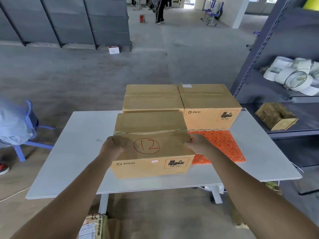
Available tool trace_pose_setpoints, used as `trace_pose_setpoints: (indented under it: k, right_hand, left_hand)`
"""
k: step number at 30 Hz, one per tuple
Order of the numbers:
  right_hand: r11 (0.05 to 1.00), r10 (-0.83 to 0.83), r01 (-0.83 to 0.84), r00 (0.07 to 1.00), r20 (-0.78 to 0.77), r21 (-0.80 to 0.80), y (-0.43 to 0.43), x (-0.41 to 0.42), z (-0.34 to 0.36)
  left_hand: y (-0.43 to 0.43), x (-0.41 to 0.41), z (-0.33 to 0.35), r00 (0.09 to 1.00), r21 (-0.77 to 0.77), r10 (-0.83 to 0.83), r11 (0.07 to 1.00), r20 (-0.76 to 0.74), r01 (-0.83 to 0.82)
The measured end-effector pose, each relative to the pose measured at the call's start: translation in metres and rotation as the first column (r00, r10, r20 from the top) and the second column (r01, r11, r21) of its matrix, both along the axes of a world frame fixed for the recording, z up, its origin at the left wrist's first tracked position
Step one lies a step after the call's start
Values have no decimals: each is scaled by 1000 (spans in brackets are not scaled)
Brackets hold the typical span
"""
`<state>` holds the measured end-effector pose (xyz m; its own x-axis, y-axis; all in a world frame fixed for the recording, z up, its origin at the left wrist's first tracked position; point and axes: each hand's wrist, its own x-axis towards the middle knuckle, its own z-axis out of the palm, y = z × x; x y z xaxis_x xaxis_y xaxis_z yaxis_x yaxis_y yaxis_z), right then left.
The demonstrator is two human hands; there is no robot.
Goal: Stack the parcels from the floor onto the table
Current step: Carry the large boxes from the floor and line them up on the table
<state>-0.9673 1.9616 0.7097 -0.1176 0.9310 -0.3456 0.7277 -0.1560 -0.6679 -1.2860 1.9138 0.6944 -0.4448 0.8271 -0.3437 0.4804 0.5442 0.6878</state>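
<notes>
A parcel (91,225) lies on the floor under the table's (77,144) near edge. Left hand (112,149) and right hand (198,145) grip the numbered box (151,135) by its sides, fingers curled, mid-table beside the orange mat (221,144). Placing step, probably. Next: release, or push it flush against the far boxes (210,104).

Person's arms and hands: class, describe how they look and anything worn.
The left hand and right hand are bare: no gloves, rings or watch show. Both forearms are uncovered to the frame's edge, with no sleeve, strap or marking visible.
</notes>
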Motion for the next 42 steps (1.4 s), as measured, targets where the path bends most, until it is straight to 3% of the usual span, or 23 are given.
trace_pose_setpoints:
  k: [20,30,34,36,39,42]
  right_hand:
    - [997,-2,6,998,-56,72,5,10,1]
    - [993,54,-59,997,52,104,4,13,-11]
    - [985,35,-62,986,166,159,3,2,-10]
    - [966,81,-139,964,252,219,-1,-8,-9]
    - [953,170,-259,889,425,160,-7,-24,-11]
    - [962,176,-252,861,477,101,-9,-27,-13]
  left_hand:
    - [18,4,0,1000,70,1,998,16,-2]
    - [12,4,-12,998,100,-48,994,51,43]
    - [13,7,-8,997,96,-72,993,-5,72]
    - [10,10,-6,986,101,-137,984,-96,147]
    - [2,13,-6,923,64,-279,950,-265,305]
    - [-1,14,-7,828,-8,-436,886,-353,463]
